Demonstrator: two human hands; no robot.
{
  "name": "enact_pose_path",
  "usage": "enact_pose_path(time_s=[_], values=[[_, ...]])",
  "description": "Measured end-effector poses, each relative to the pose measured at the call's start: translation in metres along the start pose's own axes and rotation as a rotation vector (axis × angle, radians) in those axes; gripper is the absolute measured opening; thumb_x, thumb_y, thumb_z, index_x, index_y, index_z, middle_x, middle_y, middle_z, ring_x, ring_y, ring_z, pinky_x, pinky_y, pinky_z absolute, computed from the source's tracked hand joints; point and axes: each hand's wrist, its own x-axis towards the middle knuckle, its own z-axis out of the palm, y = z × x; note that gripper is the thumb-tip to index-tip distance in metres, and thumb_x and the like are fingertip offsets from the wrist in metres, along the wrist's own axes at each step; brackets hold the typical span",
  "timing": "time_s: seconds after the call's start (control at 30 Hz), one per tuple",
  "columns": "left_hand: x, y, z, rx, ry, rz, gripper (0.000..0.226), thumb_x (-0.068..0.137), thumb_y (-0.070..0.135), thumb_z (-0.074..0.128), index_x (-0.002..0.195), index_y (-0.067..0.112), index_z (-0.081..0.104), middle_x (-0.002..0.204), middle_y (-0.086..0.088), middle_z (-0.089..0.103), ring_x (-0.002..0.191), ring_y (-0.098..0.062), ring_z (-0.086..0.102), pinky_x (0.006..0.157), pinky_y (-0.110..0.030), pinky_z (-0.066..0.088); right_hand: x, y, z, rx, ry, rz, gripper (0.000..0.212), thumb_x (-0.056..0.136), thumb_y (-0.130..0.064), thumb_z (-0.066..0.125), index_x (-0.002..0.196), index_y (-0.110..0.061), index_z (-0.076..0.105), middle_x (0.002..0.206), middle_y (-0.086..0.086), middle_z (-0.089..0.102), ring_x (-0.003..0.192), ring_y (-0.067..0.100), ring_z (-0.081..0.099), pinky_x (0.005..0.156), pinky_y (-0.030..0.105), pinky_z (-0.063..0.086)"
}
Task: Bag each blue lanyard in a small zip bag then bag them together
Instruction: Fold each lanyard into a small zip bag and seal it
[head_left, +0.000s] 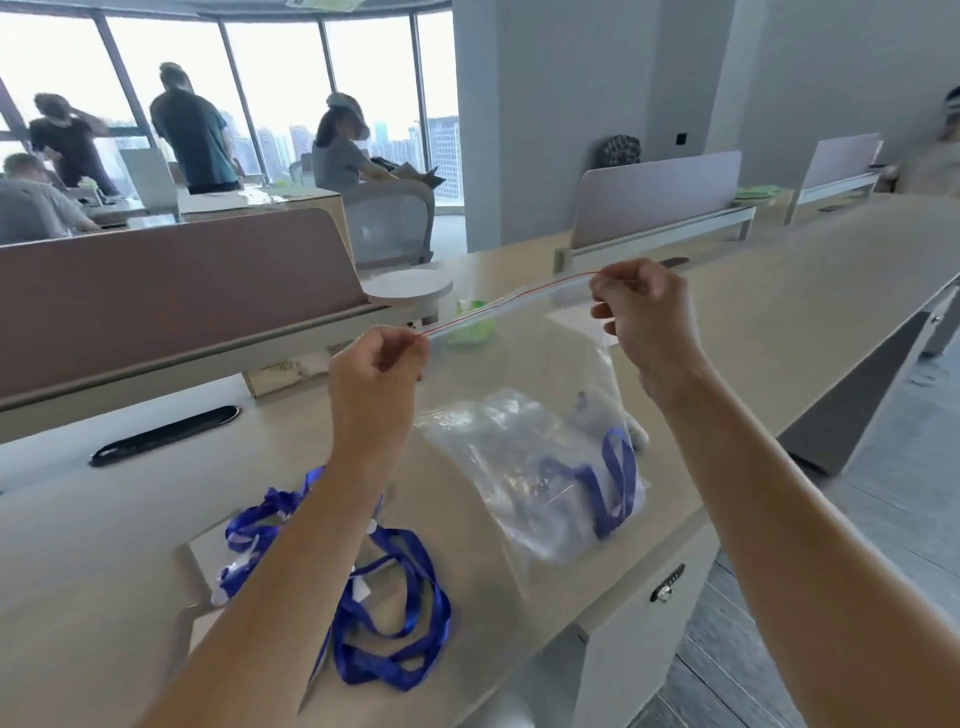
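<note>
Bag (545, 441) | zip edge horizontal, pinched by hands (382, 364) (644, 317)

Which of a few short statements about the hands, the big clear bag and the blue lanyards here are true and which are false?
1. Both hands hold the large clear zip bag with the red seal line by its top edge. True: the left hand pinches one end, the right hand the other.
2. The large bag is empty. False: it holds small clear bags and a blue lanyard.
3. Loose blue ribbon lanyards lie on the beige desk under the left forearm. True.
4. The large bag lies flat on the desk. False: its top is lifted above the desk.
5. The loose lanyards are red. False: they are blue.
</note>
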Motion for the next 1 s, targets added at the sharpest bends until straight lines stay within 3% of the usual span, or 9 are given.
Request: enact_pose_path(time_s=[0.13,0.3,0.37,0.5,0.57,0.63,0.7,0.83,1.0], values=[[0.024,-0.06,0.011,0.256,-0.009,0.065,0.006,0.092,0.019,0.07,0.089,0.021,0.074,0.079,0.01,0.071,0.075,-0.004,0.065,0.071,-0.015,0.049,0.033,0.067,0.046,-0.026,-0.039,0.072,0.007,0.094,-0.008,0.064,0.091,-0.013,0.067,0.079,0.002,0.071,0.062,0.012,0.071,0.069,0.033,0.054],[0.054,-0.131,0.019,0.492,-0.06,0.025,0.007,0.093,0.018,0.068,0.088,0.019,0.073,0.076,0.009,0.068,0.072,-0.004,0.063,0.067,-0.02,0.049,0.051,0.137,0.095,-0.027,-0.116,0.16,0.005,0.1,0.002,0.056,0.102,0.002,0.061,0.089,0.021,0.064,0.065,0.016,0.063,0.053,0.01,0.047],[0.064,-0.155,0.02,0.595,-0.097,-0.005,0.007,0.093,0.019,0.068,0.092,0.017,0.074,0.078,0.007,0.069,0.074,-0.011,0.065,0.067,-0.024,0.049,0.056,0.159,0.108,-0.103,-0.187,0.201,0.01,0.101,0.001,0.057,0.108,0.004,0.062,0.09,0.02,0.065,0.067,0.015,0.06,0.054,0.011,0.046],[0.072,-0.182,0.018,0.714,-0.154,-0.039,0.012,0.089,0.016,0.068,0.099,0.019,0.074,0.081,0.007,0.067,0.077,-0.013,0.063,0.067,-0.027,0.048,0.058,0.188,0.12,-0.321,-0.431,0.268,0.024,0.099,-0.017,0.067,0.12,-0.008,0.061,0.099,0.011,0.067,0.075,0.016,0.06,0.06,0.024,0.044],[0.07,-0.186,0.016,0.729,-0.175,-0.035,0.019,0.087,0.019,0.071,0.107,0.02,0.071,0.086,0.004,0.066,0.08,-0.015,0.063,0.07,-0.032,0.053,0.054,0.191,0.121,-0.371,-0.501,0.238,0.039,0.097,-0.021,0.07,0.131,-0.009,0.056,0.098,0.009,0.065,0.074,0.013,0.059,0.062,0.024,0.043],[0.066,-0.183,0.011,0.737,-0.188,-0.009,0.024,0.087,0.023,0.074,0.11,0.02,0.069,0.09,0.002,0.065,0.081,-0.015,0.062,0.071,-0.033,0.053,0.047,0.186,0.121,-0.423,-0.536,0.177,0.046,0.096,-0.025,0.071,0.136,-0.011,0.054,0.102,0.01,0.069,0.084,0.02,0.065,0.073,0.03,0.048],[0.06,-0.173,0.002,0.737,-0.192,0.023,0.024,0.087,0.025,0.075,0.109,0.02,0.069,0.091,0.002,0.064,0.082,-0.015,0.062,0.071,-0.032,0.053,0.036,0.175,0.121,-0.485,-0.553,0.112,0.045,0.094,-0.029,0.072,0.134,-0.013,0.058,0.106,0.01,0.072,0.097,0.026,0.068,0.086,0.037,0.053],[0.036,-0.146,-0.033,0.723,-0.2,0.059,0.019,0.089,0.028,0.072,0.107,0.02,0.07,0.091,0.004,0.065,0.083,-0.012,0.062,0.074,-0.031,0.055,-0.004,0.139,0.123,-0.516,-0.572,-0.01,0.037,0.092,-0.032,0.073,0.124,-0.014,0.067,0.107,0.004,0.073,0.101,0.024,0.069,0.097,0.046,0.055],[-0.01,-0.115,-0.096,0.735,-0.254,0.04,0.016,0.091,0.028,0.07,0.104,0.019,0.071,0.091,0.005,0.067,0.083,-0.009,0.063,0.076,-0.027,0.054,-0.085,0.099,0.134,-0.546,-0.703,-0.165,0.033,0.095,-0.033,0.07,0.124,-0.017,0.07,0.113,-0.002,0.073,0.106,0.014,0.068,0.098,0.032,0.051]])
